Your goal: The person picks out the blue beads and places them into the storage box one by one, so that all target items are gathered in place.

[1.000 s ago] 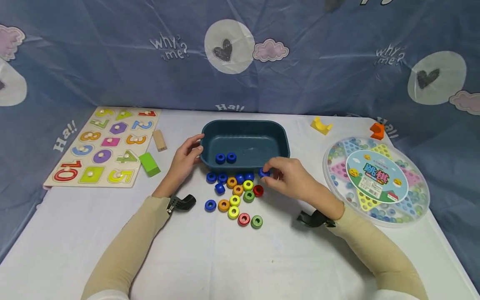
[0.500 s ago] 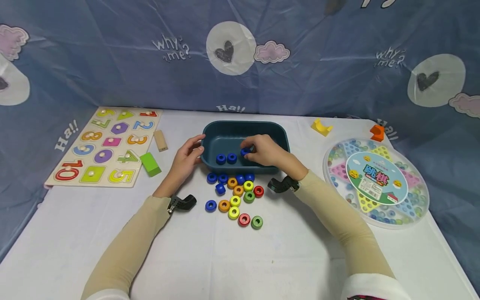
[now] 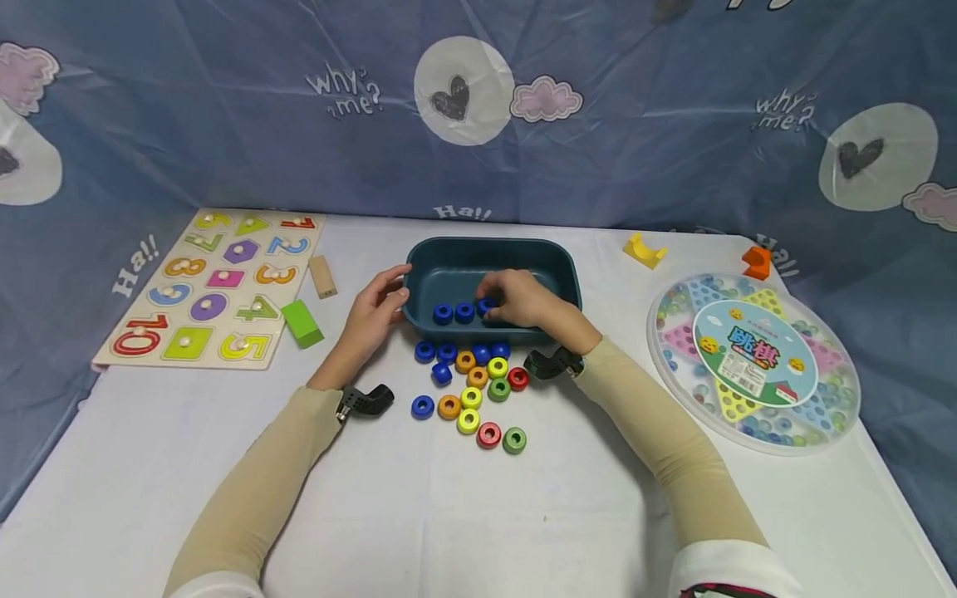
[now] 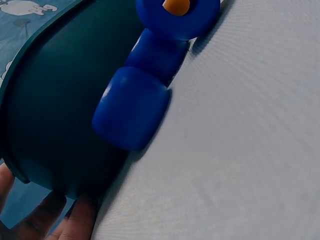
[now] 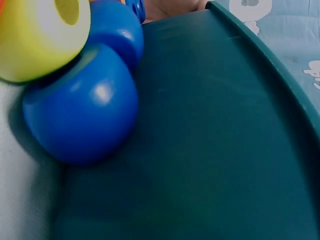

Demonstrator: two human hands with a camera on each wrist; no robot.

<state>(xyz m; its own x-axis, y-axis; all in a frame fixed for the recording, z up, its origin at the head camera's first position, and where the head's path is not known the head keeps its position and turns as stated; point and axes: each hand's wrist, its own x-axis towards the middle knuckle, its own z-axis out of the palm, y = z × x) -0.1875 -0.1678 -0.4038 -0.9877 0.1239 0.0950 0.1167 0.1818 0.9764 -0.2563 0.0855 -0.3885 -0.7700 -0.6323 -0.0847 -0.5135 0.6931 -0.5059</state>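
Observation:
My left hand (image 3: 374, 307) holds the left end of a dark teal plastic box (image 3: 562, 264), its fingertips at the rim and end wall. Inside the box my right hand (image 3: 523, 299) pinches a blue ring-shaped bead (image 3: 485, 306). To its left stand two more blue beads, one (image 3: 465, 312) beside the other (image 3: 443, 314). Several blue beads (image 3: 424, 352) lie along the box's front wall, seen close up as a blue bead (image 4: 132, 110) in the left wrist view. The right wrist view shows a blue bead (image 5: 82, 107) by the wall; the right fingers are out of that view.
Orange, yellow, green and red beads (image 3: 489, 435) lie in front of the box. A number puzzle board (image 3: 217, 291), a green block (image 3: 302, 324) and a wooden block (image 3: 322, 276) are left. Right are a round marble-game case (image 3: 755, 365), a yellow piece (image 3: 645, 251) and an orange piece (image 3: 757, 262).
My right hand has carried a blue bead from in front of the box into it, then lowered it slightly left beside the other two. The left hand has stayed at the box's end.

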